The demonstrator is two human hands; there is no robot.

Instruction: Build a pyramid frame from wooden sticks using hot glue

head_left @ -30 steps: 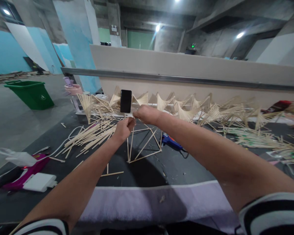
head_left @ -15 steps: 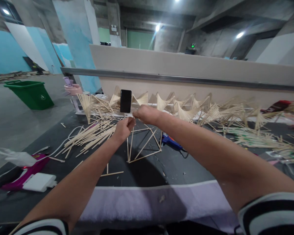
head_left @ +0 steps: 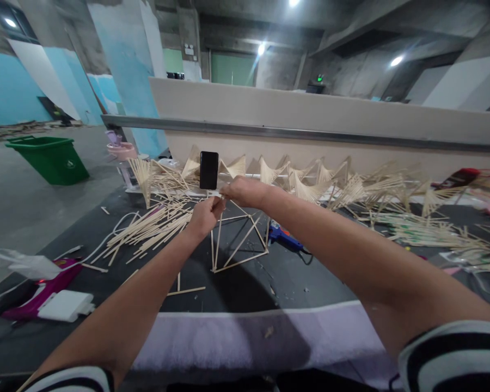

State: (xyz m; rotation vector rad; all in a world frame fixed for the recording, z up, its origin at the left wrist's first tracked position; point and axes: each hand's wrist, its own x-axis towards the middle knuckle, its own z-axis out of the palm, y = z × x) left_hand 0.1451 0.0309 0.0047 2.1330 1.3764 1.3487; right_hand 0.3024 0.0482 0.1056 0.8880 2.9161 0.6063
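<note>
A frame of thin wooden sticks (head_left: pixel 240 245) stands on the dark table, shaped like a pyramid. My left hand (head_left: pixel 205 215) is closed and pinches the frame's top corner. My right hand (head_left: pixel 245 191) is closed too, pinching a stick where it meets that same corner. Both arms reach far forward over the table. A black phone (head_left: pixel 209 170) stands upright just behind my hands.
A loose pile of sticks (head_left: pixel 147 231) lies to the left. A blue glue gun (head_left: pixel 285 236) lies right of the frame. Finished stick fans (head_left: pixel 310 182) line the back board. A pink glue gun (head_left: pixel 44 286) and white adapter (head_left: pixel 65 305) lie at the near left. On the floor stands a green bin (head_left: pixel 49 158).
</note>
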